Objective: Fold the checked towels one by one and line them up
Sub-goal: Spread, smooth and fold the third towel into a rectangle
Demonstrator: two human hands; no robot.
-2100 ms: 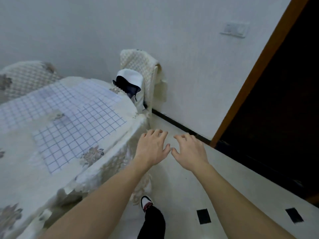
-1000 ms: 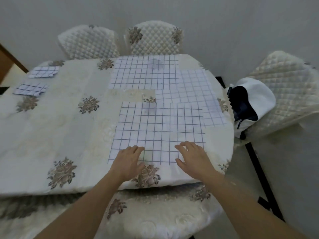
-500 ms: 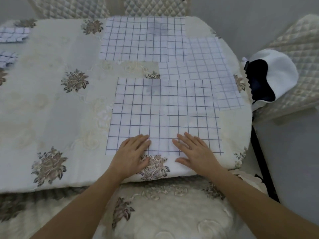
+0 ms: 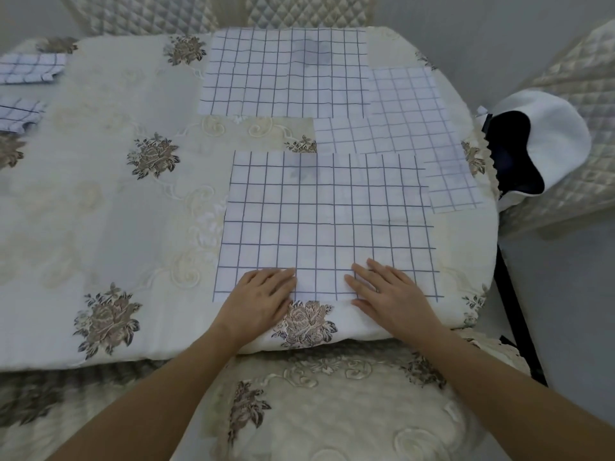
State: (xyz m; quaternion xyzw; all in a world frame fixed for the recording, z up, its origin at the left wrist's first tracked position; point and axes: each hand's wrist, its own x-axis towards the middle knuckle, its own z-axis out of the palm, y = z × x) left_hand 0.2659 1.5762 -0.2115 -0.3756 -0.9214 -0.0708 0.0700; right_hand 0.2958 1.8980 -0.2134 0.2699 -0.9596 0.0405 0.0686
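While left hand (image 4: 263,296) and right hand (image 4: 391,292) lie flat on the near towel (image 4: 326,214), folded towels (image 4: 30,68) sit cropped at left.

Body in view: two forearms plus hands. The left hand (image 4: 258,299) sits at 7 o'clock from frame centre and the right hand (image 4: 391,294) at 5 o'clock, both bare. The left forearm (image 4: 159,394) and right forearm (image 4: 492,387) are bare too, uncovered right to the frame edge. Nails too small to judge.
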